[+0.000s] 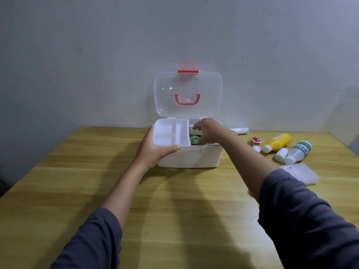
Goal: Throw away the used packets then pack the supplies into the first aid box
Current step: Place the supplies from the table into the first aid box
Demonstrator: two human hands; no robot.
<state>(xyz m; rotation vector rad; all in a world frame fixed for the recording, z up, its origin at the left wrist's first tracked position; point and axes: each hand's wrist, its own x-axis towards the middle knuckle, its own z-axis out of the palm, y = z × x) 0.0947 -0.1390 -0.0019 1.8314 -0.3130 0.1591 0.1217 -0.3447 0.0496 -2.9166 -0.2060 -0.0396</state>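
The white first aid box [191, 157] stands open against the wall, its clear lid [188, 94] upright with a pink handle. A white divided tray [171, 133] sits over the box's left part. My left hand [155, 147] grips the tray's front left corner. My right hand [207, 133] reaches into the box's right part, fingers curled around a white item beside a green packet [194, 140]. Supplies lie to the right: a yellow bottle [277, 142], a green-and-white bottle [299, 152], a small white bottle [281, 154], a white tube [240, 130].
A small red round tin [256, 140] and a tiny white vial [256, 148] lie right of the box. A flat frosted plastic case [303, 172] rests near my right forearm. The wooden table [174, 200] ends at the wall behind the box.
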